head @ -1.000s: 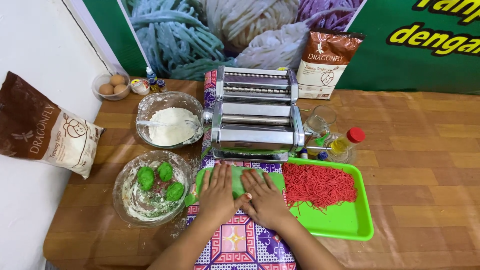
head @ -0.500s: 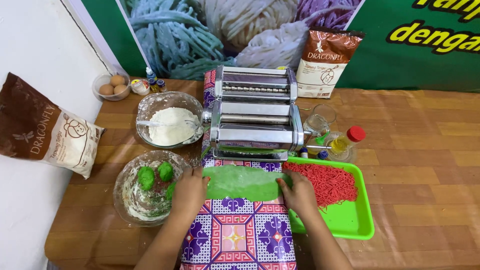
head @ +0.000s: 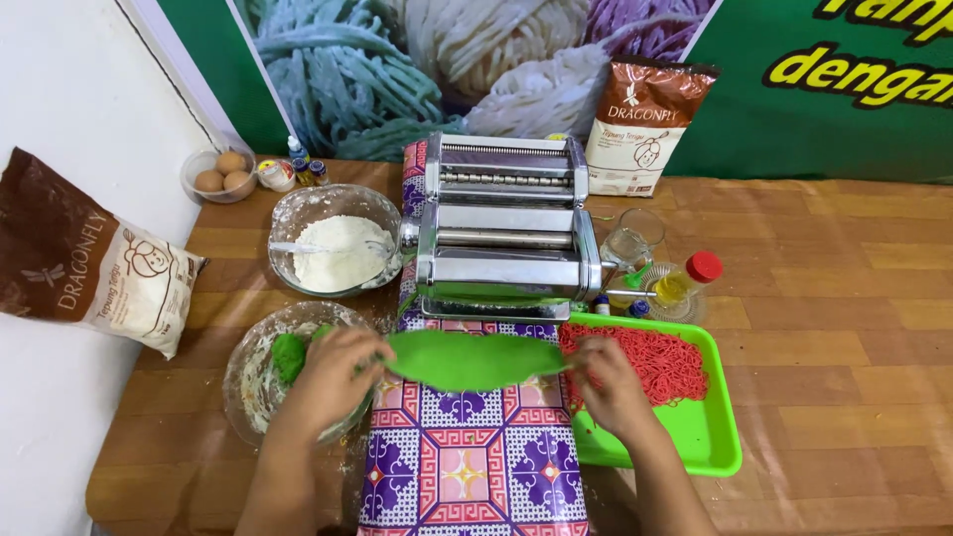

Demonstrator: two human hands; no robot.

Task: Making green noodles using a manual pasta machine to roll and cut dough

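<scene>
Stretching a flat green dough sheet [head: 472,359] between both hands above the patterned cloth [head: 467,467], just before the pasta machine [head: 504,230]. Left hand [head: 333,382] pinches its left end over a glass bowl [head: 248,382]; right hand [head: 611,387] pinches the right end beside red noodles [head: 655,362] on a green tray [head: 710,437].

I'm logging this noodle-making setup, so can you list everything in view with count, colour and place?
dough sheet: one, green, stretched between both hands over the patterned cloth
pasta machine: one, silver, table centre
tray: one, green, right of cloth
noodles: one heap, red, in tray
dough bowl: one, clear glass, holds green lumps, left front
flour bowl: one, glass, white flour, left of machine
eggs: three, brown, small bowl at back left
flour bags: two, brown and white, far left and behind machine
oil bottle: one, yellow with red cap, right of machine
patterned cloth: one, purple, under machine
left hand: holds sheet's left end
right hand: holds sheet's right end
</scene>
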